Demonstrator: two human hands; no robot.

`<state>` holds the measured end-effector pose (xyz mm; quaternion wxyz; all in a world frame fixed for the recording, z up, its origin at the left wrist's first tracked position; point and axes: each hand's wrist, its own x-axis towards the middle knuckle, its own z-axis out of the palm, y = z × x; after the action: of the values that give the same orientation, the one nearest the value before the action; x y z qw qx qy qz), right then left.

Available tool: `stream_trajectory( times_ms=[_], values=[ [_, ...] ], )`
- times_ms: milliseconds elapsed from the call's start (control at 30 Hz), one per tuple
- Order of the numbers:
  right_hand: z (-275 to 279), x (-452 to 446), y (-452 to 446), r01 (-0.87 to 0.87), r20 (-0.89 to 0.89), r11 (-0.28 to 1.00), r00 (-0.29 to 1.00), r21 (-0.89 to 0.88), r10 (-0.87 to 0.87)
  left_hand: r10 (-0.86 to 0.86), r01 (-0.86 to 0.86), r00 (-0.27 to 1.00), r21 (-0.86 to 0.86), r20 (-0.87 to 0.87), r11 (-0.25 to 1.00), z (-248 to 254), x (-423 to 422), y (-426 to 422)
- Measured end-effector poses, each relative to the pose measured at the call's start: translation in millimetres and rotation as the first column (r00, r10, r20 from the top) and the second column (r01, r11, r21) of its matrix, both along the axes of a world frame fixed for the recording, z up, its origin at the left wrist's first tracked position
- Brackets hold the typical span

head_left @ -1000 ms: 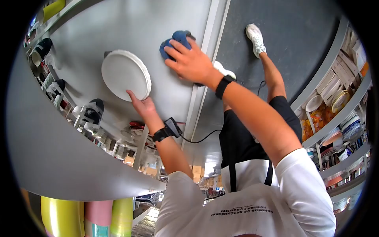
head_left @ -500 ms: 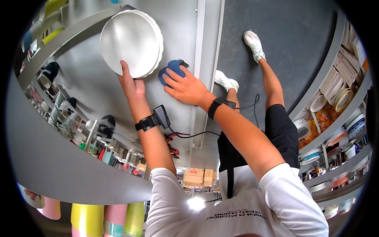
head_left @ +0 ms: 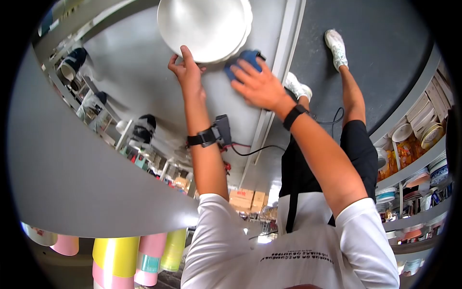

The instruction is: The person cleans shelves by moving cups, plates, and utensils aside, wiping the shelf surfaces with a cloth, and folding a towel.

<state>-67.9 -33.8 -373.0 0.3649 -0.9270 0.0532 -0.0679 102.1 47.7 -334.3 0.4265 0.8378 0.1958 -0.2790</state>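
Note:
My left hand (head_left: 189, 74) holds the near rim of white scalloped plates (head_left: 204, 29), which look stacked; the thumb lies on the upper face and the other fingers are partly under the rim. The top of the plates is cut off by the frame edge. My right hand (head_left: 260, 86) presses on a blue cloth (head_left: 240, 65), its fingers somewhat blurred. The cloth lies on the grey shelf surface (head_left: 144, 72), just right of and below the plates.
Yellow and pink cups (head_left: 115, 257) stand at the lower left, beyond a grey shelf edge (head_left: 96, 202). Black-wrapped items (head_left: 144, 127) are at the left. Cardboard boxes (head_left: 246, 200) sit low in the middle. Shelves of dishes (head_left: 438, 168) line the right. A black cable (head_left: 260, 151) hangs near my wrists.
The plates first come closer and look larger, then shift up and right with my left hand. My right hand and the cloth have moved right, while the whole view has also shifted.

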Motion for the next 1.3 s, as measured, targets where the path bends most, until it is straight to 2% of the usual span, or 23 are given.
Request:
stream_trajectory(
  times_ms=[33,67,133,200,233,300,333,367,400,433,500,567,700,767,833,867,933,1033,1067,1100,1167,1267,1300],
  values=[
    [3.0,0.3,-1.4,0.016,-0.044,1.0,0.999,0.017,-0.016,0.011,-0.014,0.999,0.08,0.049,0.997,7.9,-9.5,5.6],
    [7.8,-0.9,-1.3,0.049,-0.096,0.997,0.995,0.067,-0.042,-0.008,0.004,0.988,0.027,0.153,1.0,11.4,-24.3,18.2],
    [8.9,6.0,0.5,0.135,-0.136,0.975,0.984,0.176,-0.112,-0.221,0.227,0.97,-0.056,0.103,0.972,24.2,-66.0,42.0],
    [4.9,4.9,0.5,0.216,-0.091,0.913,0.976,0.347,-0.196,-0.437,0.422,0.899,-0.289,0.012,0.859,25.5,-106.7,65.0],
    [7.2,5.0,-4.4,0.217,-0.099,0.909,0.976,0.355,-0.194,-0.433,0.401,0.901,-0.388,0.005,0.83,28.7,-123.0,61.5],
    [16.3,1.5,-24.2,0.226,-0.113,0.707,0.973,0.67,-0.204,-0.417,0.351,0.908,-0.474,-0.037,0.808,32.3,-146.7,60.2],
    [11.4,1.1,-33.7,0.159,-0.058,0.636,0.983,0.755,-0.177,-0.547,0.529,0.836,-0.34,0.051,0.777,23.5,-147.8,60.5],
    [13.3,1.1,-45.6,0.088,0.009,0.673,0.99,0.734,-0.14,-0.674,0.684,0.728,-0.18,0.126,0.706,16.0,-145.0,55.9],
    [11.5,-0.5,-54.4,0.032,0.093,0.775,0.989,0.632,-0.116,-0.558,0.575,0.816,-0.108,0.149,0.811,7.8,-147.7,46.4],
    [7.9,-1.9,-64.8,-0.017,0.168,0.861,0.983,0.508,-0.08,-0.557,0.576,0.815,-0.106,0.162,0.811,3.9,-137.8,34.7],
    [3.6,3.4,-92.8,0.04,0.289,0.911,0.942,0.411,-0.172,-0.688,0.657,0.673,0.209,0.27,0.725,2.6,-122.6,14.0],
    [-6.3,9.7,-121.5,0.223,0.311,0.95,0.907,0.22,-0.285,-0.639,0.574,0.656,0.285,0.402,0.768,-10.3,-106.7,14.9],
    [-16.5,40.2,-126.8,0.313,0.253,0.94,0.906,0.136,-0.339,-0.676,0.336,0.473,0.594,0.564,0.731,-33.6,-64.4,72.6],
    [-19.6,53.3,-122.4,0.276,0.32,0.959,0.916,-0.061,-0.243,-0.448,0.062,0.609,0.524,0.655,0.85,-29.6,-39.5,93.7],
    [-21.4,58.3,-119.1,0.254,0.339,0.953,0.922,-0.165,-0.187,-0.334,-0.028,0.688,0.483,0.644,0.875,-38.8,-1.1,150.2],
    [-13.8,56.3,-120.2,0.238,0.227,0.947,0.956,-0.216,-0.188,-0.336,-0.026,0.688,0.485,0.643,0.874,-32.0,9.5,140.6],
    [-14.7,55.8,-118.6,0.211,0.115,0.939,0.976,-0.273,-0.186,0.033,-0.134,0.889,0.192,0.456,0.972,-20.3,30.9,115.2],
    [-28.4,61.4,-118.4,0.331,0.341,0.926,0.904,-0.18,-0.256,-0.087,0.042,0.85,0.098,0.519,0.994,-31.9,73.8,84.2],
    [-21.4,58.3,-119.8,0.296,0.249,0.93,0.938,-0.217,-0.241,-0.417,0.209,0.663,0.382,0.621,0.9,-46.5,102.6,90.9],
    [-15.8,55.8,-119.2,0.263,0.154,0.935,0.961,-0.24,-0.23,-0.82,0.181,0.248,0.807,0.515,0.562,-58.6,130.4,102.6],
    [-12.7,57.0,-121.9,0.264,0.175,0.943,0.957,-0.205,-0.23,-0.815,0.28,0.474,0.82,0.334,0.499,-50.1,150.3,80.3],
    [-5.1,60.6,-125.0,0.28,0.16,0.927,0.956,-0.249,-0.246,-0.771,0.221,0.571,0.852,0.281,0.474,-50.3,159.3,110.3],
    [-10.6,62.4,-126.2,0.273,0.166,0.934,0.957,-0.233,-0.238,-0.762,0.154,0.612,0.913,0.212,0.378,-50.5,156.5,125.0]
  ],
)
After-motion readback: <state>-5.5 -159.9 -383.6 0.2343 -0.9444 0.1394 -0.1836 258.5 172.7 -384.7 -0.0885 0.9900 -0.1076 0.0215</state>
